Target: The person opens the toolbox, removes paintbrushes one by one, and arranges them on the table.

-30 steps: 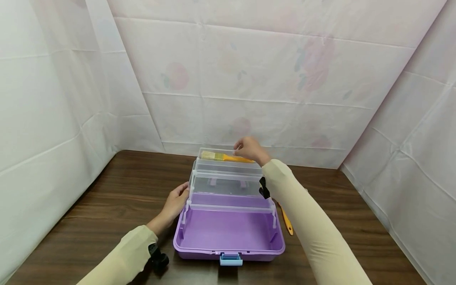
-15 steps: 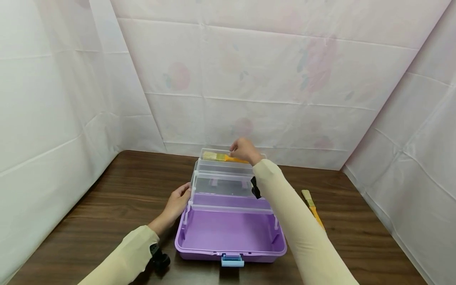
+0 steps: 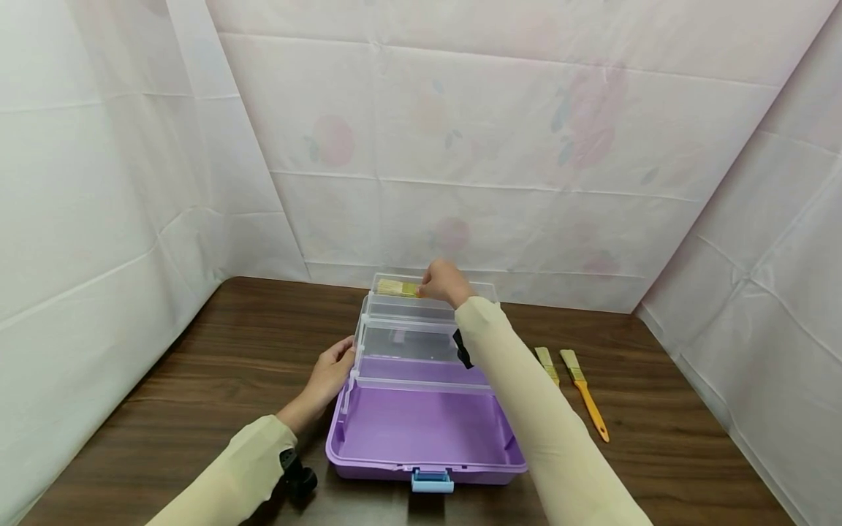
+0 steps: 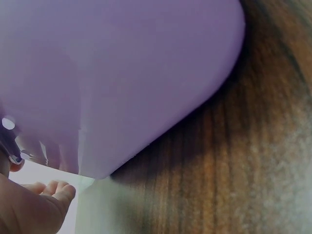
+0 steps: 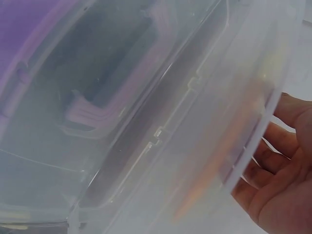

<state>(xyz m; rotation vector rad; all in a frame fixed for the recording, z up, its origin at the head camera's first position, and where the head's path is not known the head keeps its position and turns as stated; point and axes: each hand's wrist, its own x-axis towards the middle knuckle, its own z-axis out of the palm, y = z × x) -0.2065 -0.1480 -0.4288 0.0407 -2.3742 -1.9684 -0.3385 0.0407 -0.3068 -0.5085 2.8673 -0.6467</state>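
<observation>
An opened purple storage box (image 3: 427,427) with a clear lid and clear cantilever trays stands on the table. At its left side my left hand (image 3: 329,372) holds the clear lid's edge; its fingers also show in the left wrist view. A paintbrush (image 3: 397,288) with pale bristles lies in the top clear tray (image 3: 411,310). My right hand (image 3: 446,283) reaches over that tray, and its fingertips meet at the paintbrush near the ferrule, hiding the handle. Through the cloudy plastic in the right wrist view, the orange handle (image 5: 219,146) shows, with the fingers behind the rim.
Two more paintbrushes lie right of the box: one (image 3: 585,398) in full view, the other (image 3: 546,363) partly under the right sleeve (image 3: 539,409). A blue latch (image 3: 432,481) hangs at the box front. White sheets (image 3: 500,146) enclose the dark wooden table (image 3: 263,343).
My right hand has moved slightly left and down onto the paintbrush in the tray. The sleeve's shift uncovers the two brushes on the table. My left hand stays at the box's side.
</observation>
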